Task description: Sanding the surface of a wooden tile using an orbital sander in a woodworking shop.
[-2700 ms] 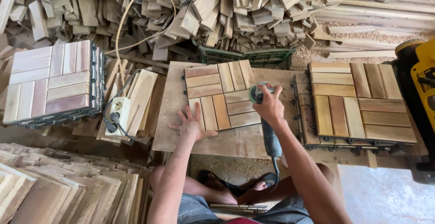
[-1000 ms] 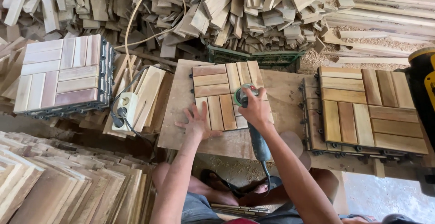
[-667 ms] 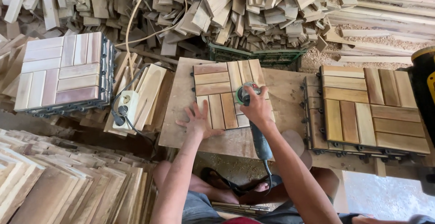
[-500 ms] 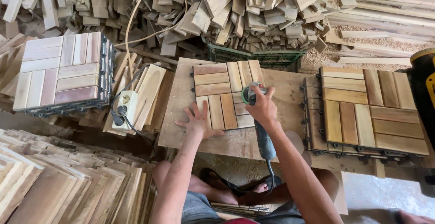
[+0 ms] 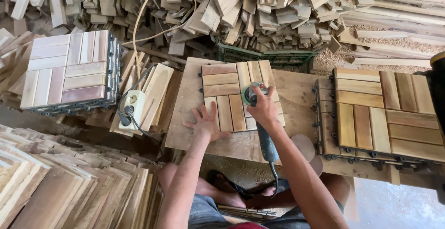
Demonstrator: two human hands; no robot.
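Note:
A square wooden deck tile (image 5: 232, 83) made of slats lies on a plywood work board (image 5: 187, 117). My left hand (image 5: 206, 123) rests flat on the tile's near left corner, fingers spread. My right hand (image 5: 263, 108) grips a hand-held angle grinder (image 5: 265, 138), whose green-rimmed disc end (image 5: 251, 91) presses on the tile's right side. The grinder's body and cord run back toward my lap.
A stack of finished tiles (image 5: 69, 71) stands at left, another stack (image 5: 384, 113) at right. A white power strip (image 5: 132, 111) with a plug lies between. Loose wood offcuts (image 5: 241, 11) are piled behind, planks (image 5: 60, 187) stacked near left. My crossed legs are below the board.
The grinder in my right hand has shifted back and forth over the tile's right side. My left hand stayed pressed on the tile's near corner.

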